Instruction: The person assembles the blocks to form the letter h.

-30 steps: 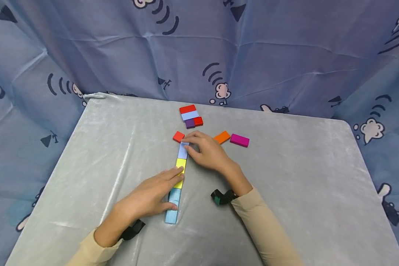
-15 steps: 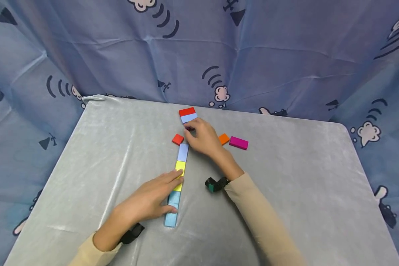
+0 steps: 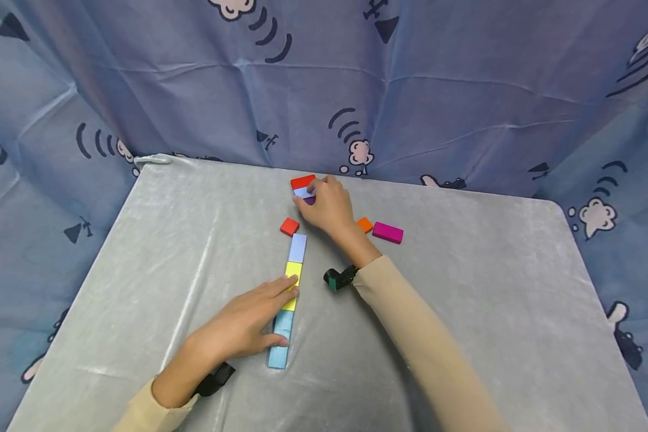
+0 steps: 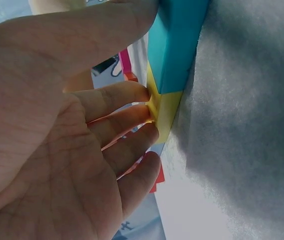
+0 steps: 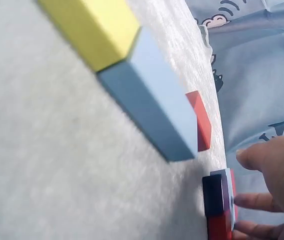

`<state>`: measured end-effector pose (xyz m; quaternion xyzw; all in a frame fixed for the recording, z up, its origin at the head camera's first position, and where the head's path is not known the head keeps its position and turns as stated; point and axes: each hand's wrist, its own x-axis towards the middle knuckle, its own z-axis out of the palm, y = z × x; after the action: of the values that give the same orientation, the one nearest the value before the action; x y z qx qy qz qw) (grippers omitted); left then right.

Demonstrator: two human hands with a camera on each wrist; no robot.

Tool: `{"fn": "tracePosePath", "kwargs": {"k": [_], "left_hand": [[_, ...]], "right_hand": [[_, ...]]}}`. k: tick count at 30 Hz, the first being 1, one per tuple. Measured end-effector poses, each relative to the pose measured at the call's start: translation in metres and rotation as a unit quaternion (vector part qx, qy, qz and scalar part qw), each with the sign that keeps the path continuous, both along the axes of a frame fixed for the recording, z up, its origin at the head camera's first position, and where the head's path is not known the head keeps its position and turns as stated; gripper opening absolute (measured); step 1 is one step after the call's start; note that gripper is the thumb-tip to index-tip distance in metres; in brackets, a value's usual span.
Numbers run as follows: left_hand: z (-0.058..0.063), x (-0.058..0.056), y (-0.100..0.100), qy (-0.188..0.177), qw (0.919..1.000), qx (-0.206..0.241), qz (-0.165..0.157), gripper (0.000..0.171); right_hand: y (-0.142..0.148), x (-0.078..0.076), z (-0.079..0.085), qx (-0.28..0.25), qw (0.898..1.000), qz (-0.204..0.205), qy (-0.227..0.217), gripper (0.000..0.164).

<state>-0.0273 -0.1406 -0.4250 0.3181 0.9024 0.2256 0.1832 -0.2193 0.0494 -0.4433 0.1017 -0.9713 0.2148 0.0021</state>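
A straight row of flat blocks runs up the table: teal blocks (image 3: 283, 324) nearest, then a yellow stretch (image 3: 294, 269), then a pale blue block (image 3: 297, 248). My left hand (image 3: 245, 315) lies along its left side with extended fingers. In the left wrist view its fingertips touch the yellow side (image 4: 168, 112). My right hand (image 3: 329, 207) reaches over a far cluster: a red bar (image 3: 302, 181), a pale blue bar (image 3: 301, 192) and a purple block (image 3: 310, 201). Thumb and fingers stand apart there; the right wrist view shows fingers (image 5: 257, 201) against the cluster, beside a red block (image 5: 219, 227).
A small red block (image 3: 290, 226) lies just beyond the row's far end. Right of the right hand are an orange block (image 3: 364, 224), partly covered, and a magenta block (image 3: 388, 232). A patterned blue curtain (image 3: 437, 90) hangs behind the grey table cover (image 3: 491, 300).
My right hand has moved from the row's far end away to the far cluster and now covers part of it. The left hand stays at the row.
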Motion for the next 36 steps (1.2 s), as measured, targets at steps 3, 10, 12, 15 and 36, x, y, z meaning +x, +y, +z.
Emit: {"fn": "tracePosePath", "kwargs": {"k": [3, 10, 12, 15, 36], "left_hand": [[0.0, 0.0, -0.001, 0.004, 1.0, 0.001, -0.001, 0.085], [-0.002, -0.001, -0.001, 0.009, 1.0, 0.003, -0.003, 0.084], [-0.001, -0.002, -0.001, 0.012, 0.9999, 0.003, -0.006, 0.084], [0.0, -0.003, -0.002, 0.018, 0.9998, 0.002, -0.009, 0.083], [0.0, -0.001, -0.002, 0.005, 1.0, -0.002, -0.007, 0.086]], "right_hand": [[-0.005, -0.002, 0.002, 0.021, 1.0, -0.019, -0.001, 0.047], [-0.012, -0.008, 0.0, 0.057, 0.997, -0.051, -0.006, 0.048], [-0.013, -0.012, -0.001, 0.063, 0.996, -0.058, -0.011, 0.048], [-0.013, -0.015, -0.003, 0.064, 0.996, -0.065, -0.013, 0.047], [-0.005, 0.014, 0.015, -0.075, 0.997, -0.019, -0.024, 0.043]]}}
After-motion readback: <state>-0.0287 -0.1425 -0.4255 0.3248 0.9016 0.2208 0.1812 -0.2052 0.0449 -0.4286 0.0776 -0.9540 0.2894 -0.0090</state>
